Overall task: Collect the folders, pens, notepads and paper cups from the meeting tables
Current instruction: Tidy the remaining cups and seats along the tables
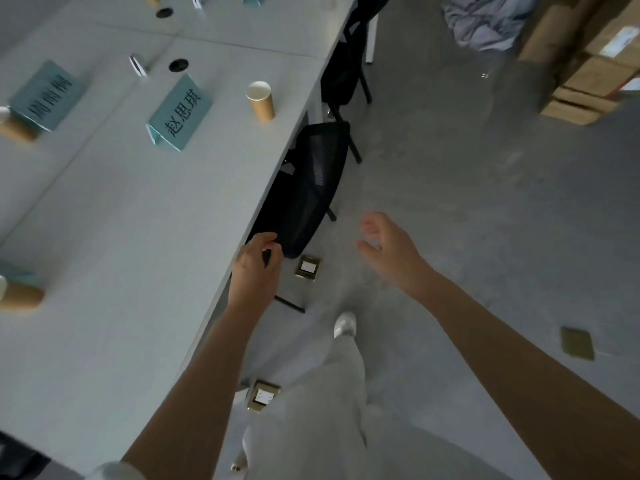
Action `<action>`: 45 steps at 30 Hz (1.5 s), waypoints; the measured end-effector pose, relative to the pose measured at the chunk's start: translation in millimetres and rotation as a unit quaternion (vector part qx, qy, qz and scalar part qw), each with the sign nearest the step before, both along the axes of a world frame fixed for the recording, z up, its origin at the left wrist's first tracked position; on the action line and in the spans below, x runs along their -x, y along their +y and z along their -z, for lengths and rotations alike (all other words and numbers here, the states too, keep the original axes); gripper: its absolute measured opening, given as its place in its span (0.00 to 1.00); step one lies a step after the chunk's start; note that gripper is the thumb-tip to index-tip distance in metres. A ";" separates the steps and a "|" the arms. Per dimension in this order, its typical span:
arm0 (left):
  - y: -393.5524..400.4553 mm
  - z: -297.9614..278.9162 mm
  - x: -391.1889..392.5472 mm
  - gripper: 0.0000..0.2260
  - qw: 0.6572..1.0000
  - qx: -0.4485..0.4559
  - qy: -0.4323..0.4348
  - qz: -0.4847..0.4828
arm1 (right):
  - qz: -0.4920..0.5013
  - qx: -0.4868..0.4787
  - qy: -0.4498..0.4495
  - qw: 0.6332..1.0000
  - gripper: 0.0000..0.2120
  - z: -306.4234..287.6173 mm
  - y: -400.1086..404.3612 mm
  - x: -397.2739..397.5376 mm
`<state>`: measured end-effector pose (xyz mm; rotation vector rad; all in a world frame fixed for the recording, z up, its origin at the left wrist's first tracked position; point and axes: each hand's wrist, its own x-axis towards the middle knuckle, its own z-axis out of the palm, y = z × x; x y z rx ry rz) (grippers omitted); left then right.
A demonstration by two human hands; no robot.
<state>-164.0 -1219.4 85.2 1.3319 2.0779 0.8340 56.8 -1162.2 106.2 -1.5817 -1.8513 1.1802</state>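
A brown paper cup point(261, 100) with a white inside stands upright near the right edge of the white meeting table point(138, 220). Two more brown cups sit at the table's left side, one behind a name card point(15, 128) and one lower down point(19, 295). My left hand point(258, 268) grips the top edge of a black mesh chair point(304, 188) tucked under the table. My right hand point(388, 251) hovers over the floor to the right of the chair, fingers apart and holding nothing.
Two teal folded name cards point(180, 114) point(46, 95) stand on the table. A second black chair point(346, 64) sits farther along. Brass floor sockets point(307, 268) point(263, 396) point(577, 342) dot the grey floor. Cardboard boxes point(588, 64) and a cloth pile point(485, 19) lie at the far right.
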 end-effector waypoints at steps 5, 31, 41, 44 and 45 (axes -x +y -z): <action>88.7 2.6 11.5 0.12 0.998 -0.020 -0.004 -0.066 | -0.074 -0.013 -0.018 0.997 0.22 0.1 113.8 27.9; 392.1 121.6 39.5 0.30 0.932 0.188 0.057 -0.305 | -0.326 0.068 -0.068 0.940 0.32 78.3 508.1 165.5; 427.2 159.2 74.2 0.31 0.918 0.256 0.080 -0.292 | -0.412 0.037 -0.026 0.910 0.44 117.4 549.0 237.4; 432.7 169.7 73.9 0.31 0.914 0.255 0.096 -0.299 | -0.433 0.010 -0.001 0.901 0.42 123.4 554.9 253.3; 433.9 171.8 72.4 0.31 0.913 0.252 0.100 -0.305 | -0.439 0.004 0.007 0.898 0.40 125.7 556.7 257.8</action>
